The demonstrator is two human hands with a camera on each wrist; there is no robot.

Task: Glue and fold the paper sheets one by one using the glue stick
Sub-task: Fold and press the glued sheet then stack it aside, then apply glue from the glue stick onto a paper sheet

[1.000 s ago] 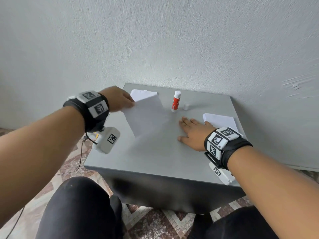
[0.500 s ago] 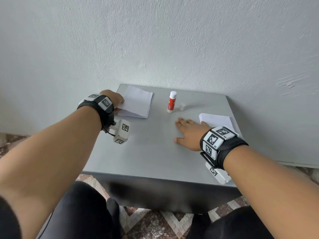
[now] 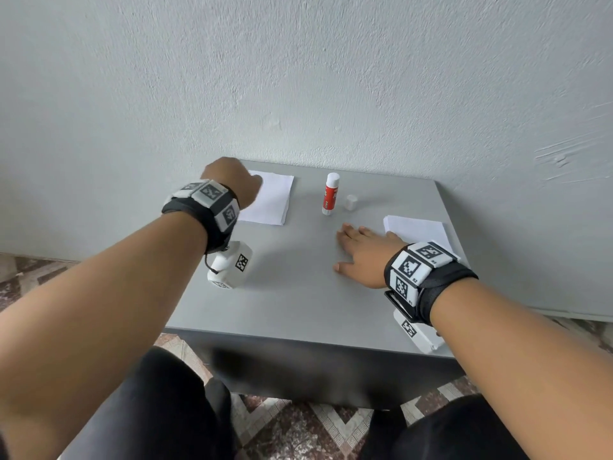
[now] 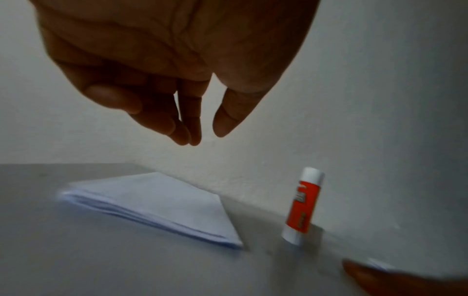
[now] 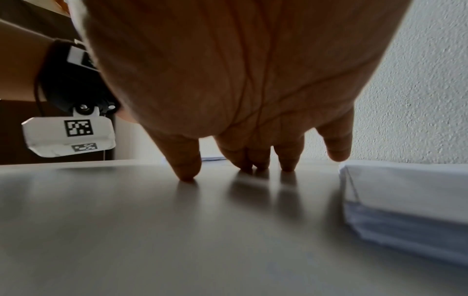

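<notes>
Red-and-white glue stick upright, uncapped, white folded papers beside

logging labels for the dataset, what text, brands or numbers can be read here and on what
Red and white glue stick: print on the red label, too blurred to read in either the head or the left wrist view.
Black wristband with white marker tiles on the right wrist: small characters beside the square codes, too small to read with certainty.
White marker tiles on the left wristband: square code patterns only, no words.
White paper stacks: blank.
</notes>
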